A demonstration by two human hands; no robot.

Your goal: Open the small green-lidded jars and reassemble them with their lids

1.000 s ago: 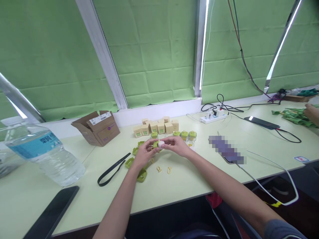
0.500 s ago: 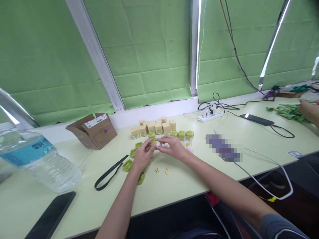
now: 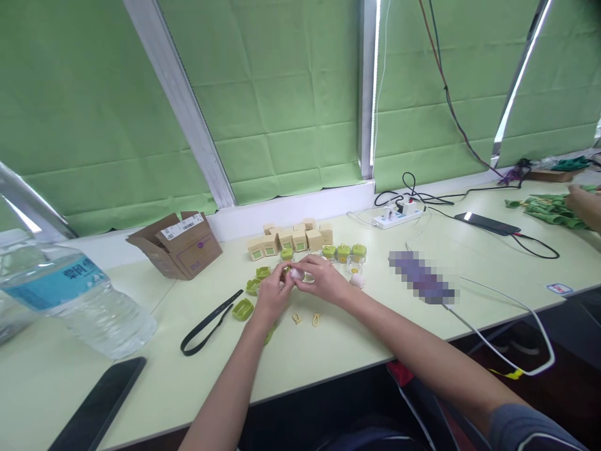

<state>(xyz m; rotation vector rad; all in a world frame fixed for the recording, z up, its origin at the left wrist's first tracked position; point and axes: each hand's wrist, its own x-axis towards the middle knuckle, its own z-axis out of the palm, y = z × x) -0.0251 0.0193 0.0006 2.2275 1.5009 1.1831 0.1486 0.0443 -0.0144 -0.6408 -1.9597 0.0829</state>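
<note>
My left hand (image 3: 273, 293) and my right hand (image 3: 325, 279) meet over the table, fingertips closed round a small pale, rounded piece (image 3: 297, 274). A bit of green shows at the left fingertips, mostly hidden by them. A similar pale pink ball (image 3: 357, 280) lies right of my right hand, beside a small clear cup (image 3: 354, 265). Behind the hands stand several small clear containers with green lids (image 3: 344, 252). Loose green lid-like pieces (image 3: 243, 309) lie left of my left hand. Nearer me are two small yellow loops (image 3: 296, 319).
Small tan boxes (image 3: 299, 240) cluster at the back, with an open cardboard carton (image 3: 188, 247) to their left. A water bottle (image 3: 70, 294), a phone (image 3: 98, 404) and a black strap (image 3: 206, 326) lie left. A power strip (image 3: 398, 217) and cables are right. Another person's hand (image 3: 585, 203) touches green material.
The pale piece has turned between my fingertips, and the green part beside it is now more covered. My view has shifted slightly. The other person's hand stays at the right edge.
</note>
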